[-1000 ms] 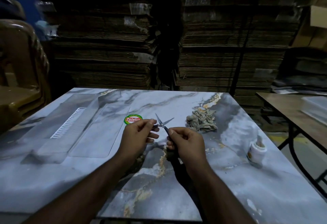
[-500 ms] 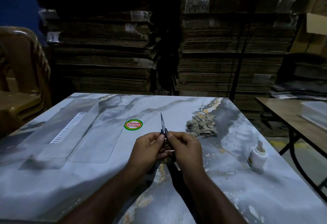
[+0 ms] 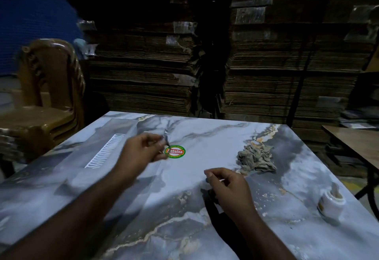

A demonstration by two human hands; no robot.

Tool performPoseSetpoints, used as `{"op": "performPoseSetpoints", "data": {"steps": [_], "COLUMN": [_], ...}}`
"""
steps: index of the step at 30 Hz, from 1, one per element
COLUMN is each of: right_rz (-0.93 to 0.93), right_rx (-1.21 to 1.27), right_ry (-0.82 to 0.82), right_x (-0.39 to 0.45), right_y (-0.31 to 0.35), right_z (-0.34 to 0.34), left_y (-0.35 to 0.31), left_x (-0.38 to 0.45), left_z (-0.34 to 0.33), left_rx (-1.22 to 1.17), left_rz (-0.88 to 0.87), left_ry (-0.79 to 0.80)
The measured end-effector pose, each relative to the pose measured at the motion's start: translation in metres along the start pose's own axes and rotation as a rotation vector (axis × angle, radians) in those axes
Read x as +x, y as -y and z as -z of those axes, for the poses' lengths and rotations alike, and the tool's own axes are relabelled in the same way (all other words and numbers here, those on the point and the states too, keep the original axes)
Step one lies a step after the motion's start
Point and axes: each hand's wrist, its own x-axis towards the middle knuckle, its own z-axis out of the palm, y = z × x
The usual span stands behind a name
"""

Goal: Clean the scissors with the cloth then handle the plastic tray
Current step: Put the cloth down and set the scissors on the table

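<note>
My left hand point(image 3: 141, 153) holds the small scissors point(image 3: 166, 136) over the marble-patterned table point(image 3: 205, 208), with the closed blades pointing up and away, just left of a round green and red sticker point(image 3: 175, 152). The hand is blurred by motion. My right hand point(image 3: 227, 186) hovers low over the table's middle with its fingers loosely curled and nothing in it. The crumpled grey cloth point(image 3: 255, 160) lies on the table to the right, beyond my right hand. The clear plastic tray point(image 3: 96, 157), with a ribbed white strip, lies flat on the table's left part, under my left forearm.
A small white jar point(image 3: 331, 202) with a brush stands near the table's right edge. Brown plastic chairs point(image 3: 47, 95) are stacked at the left. Stacks of flattened cardboard point(image 3: 266, 64) fill the background. A second wooden table point(image 3: 356, 142) stands at the right.
Both hands held the scissors together at the table's middle; now my right hand has let go and my left hand has carried the scissors leftwards and away, past the sticker.
</note>
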Motion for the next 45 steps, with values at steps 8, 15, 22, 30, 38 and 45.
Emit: {"op": "performPoseSetpoints", "data": {"steps": [8,15,22,30,38,45], "right_rz": [0.062,0.15,0.23,0.246,0.282,0.271], "right_rx": [-0.092,-0.245,-0.36,-0.387,-0.472,-0.487], "right_ry": [0.096,0.18,0.232,0.267,0.294,0.31], "right_x": [-0.007,-0.015,-0.015,-0.02,-0.022,-0.019], "right_y": [0.005,-0.001,-0.005,-0.002,0.006,0.006], "right_z": [-0.005,-0.005,-0.003,-0.004,-0.003,-0.005], "left_y": [0.008,0.008,0.009,0.006,0.015,0.011], "left_x": [0.069,0.087,0.075,0.071,0.078,0.073], "left_z": [0.118,0.13,0.157,0.144,0.144,0.134], "left_rx": [0.459,0.433,0.781,0.803,1.039,1.276], "left_rz": [0.069,0.146,0.18,0.426,0.356,0.269], "left_ry": [-0.241,-0.346,-0.363,-0.119,-0.162,-0.197]}}
